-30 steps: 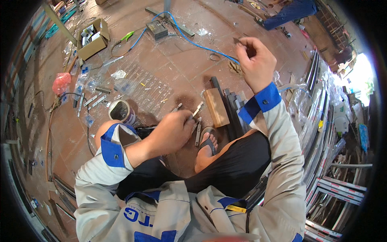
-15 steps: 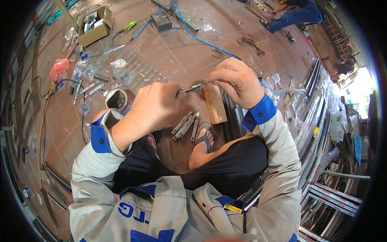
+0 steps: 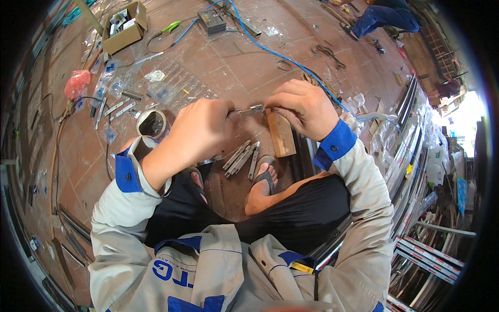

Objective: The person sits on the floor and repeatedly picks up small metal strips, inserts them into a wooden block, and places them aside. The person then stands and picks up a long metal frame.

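Between my hands, at chest height over the floor, is a narrow silvery metal piece [image 3: 253,108]. My left hand [image 3: 200,127] is closed round its left end, with the fingertips hidden behind the knuckles. The thumb and fingers of my right hand [image 3: 304,109] pinch together at the other end. The piece's exact kind is too small to make out. Below, several similar slim metal pieces [image 3: 241,158] lie in a loose bunch beside my sandalled foot [image 3: 264,179]. A wooden block [image 3: 281,136] stands just under my right hand.
A round tub [image 3: 152,125] sits by my left forearm. Farther left lie metal strips [image 3: 119,109] and a red plastic bag [image 3: 77,84]. An open carton [image 3: 125,39] is at the back, a blue hose [image 3: 270,51] crosses the floor, and long profiles [image 3: 410,156] line the right. Another person [image 3: 384,21] works far right.
Both hands stay on the small metal piece, the left hand shifting slightly upward. The whole view has tilted a little, so the floor things sit slightly displaced.
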`<state>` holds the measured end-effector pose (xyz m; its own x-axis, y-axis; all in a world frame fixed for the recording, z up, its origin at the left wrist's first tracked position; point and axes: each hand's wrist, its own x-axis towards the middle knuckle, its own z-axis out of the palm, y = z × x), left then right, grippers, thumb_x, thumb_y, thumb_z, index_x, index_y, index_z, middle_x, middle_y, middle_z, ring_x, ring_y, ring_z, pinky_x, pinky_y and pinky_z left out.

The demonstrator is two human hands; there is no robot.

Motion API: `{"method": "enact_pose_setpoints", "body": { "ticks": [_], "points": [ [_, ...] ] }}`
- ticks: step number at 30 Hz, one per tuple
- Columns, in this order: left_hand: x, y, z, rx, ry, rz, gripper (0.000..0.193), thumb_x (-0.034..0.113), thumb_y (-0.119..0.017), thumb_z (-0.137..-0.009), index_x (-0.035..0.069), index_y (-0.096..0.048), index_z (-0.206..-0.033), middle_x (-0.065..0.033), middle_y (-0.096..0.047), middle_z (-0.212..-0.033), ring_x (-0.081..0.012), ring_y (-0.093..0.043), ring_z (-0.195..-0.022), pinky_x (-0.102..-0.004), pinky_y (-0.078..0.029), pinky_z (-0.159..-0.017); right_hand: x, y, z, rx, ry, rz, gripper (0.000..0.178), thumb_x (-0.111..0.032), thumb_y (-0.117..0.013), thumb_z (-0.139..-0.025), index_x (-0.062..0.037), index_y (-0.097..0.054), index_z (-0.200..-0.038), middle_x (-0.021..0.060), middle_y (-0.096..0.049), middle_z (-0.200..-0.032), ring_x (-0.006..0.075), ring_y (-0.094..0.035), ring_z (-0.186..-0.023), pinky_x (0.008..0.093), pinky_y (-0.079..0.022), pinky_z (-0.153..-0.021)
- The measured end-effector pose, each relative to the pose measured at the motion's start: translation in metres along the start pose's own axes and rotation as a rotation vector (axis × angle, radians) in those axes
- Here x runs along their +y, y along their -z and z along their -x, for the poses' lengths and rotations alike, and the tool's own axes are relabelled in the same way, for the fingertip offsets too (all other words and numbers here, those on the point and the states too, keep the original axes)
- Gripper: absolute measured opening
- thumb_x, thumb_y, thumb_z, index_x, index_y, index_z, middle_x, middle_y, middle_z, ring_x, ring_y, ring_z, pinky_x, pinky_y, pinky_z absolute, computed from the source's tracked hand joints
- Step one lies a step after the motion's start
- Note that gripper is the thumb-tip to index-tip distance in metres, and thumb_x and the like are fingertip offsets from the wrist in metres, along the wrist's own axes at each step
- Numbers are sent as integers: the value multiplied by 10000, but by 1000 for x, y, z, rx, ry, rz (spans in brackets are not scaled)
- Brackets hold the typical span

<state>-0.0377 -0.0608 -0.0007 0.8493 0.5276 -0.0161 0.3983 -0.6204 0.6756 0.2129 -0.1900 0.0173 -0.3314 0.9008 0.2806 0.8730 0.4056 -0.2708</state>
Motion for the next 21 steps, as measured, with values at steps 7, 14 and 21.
{"method": "enact_pose_setpoints", "body": {
  "ticks": [7,14,21],
  "points": [
    [-43,14,-36,220,-5,179,328,263,-628,-1097,-8,-651,-914,-75,-622,-682,-176,-571,-606,-368,-468,-600,-17,3,-3,202,-105,-203,219,-30,-744,-895,-93,-781,-1101,111,-753,-1005,301,-726,-927,389,-572,-832],
    [-15,-8,-19,2,64,530,292,231,-567,-1141,24,-674,-965,20,-578,-677,-74,-518,-609,-288,-417,-566,-18,-13,-11,497,-619,-505,193,-79,-803,-942,-8,-782,-1120,14,-736,-875,52,-634,-777,238,-534,-725],
    [-2,-6,-19,25,28,423,295,207,-594,-1106,-17,-696,-944,-111,-661,-680,-202,-650,-638,-387,-499,-617,-21,-10,-14,458,-627,-383,197,-79,-817,-931,-8,-786,-1112,7,-730,-878,65,-641,-793,245,-526,-733]
  ]
}}
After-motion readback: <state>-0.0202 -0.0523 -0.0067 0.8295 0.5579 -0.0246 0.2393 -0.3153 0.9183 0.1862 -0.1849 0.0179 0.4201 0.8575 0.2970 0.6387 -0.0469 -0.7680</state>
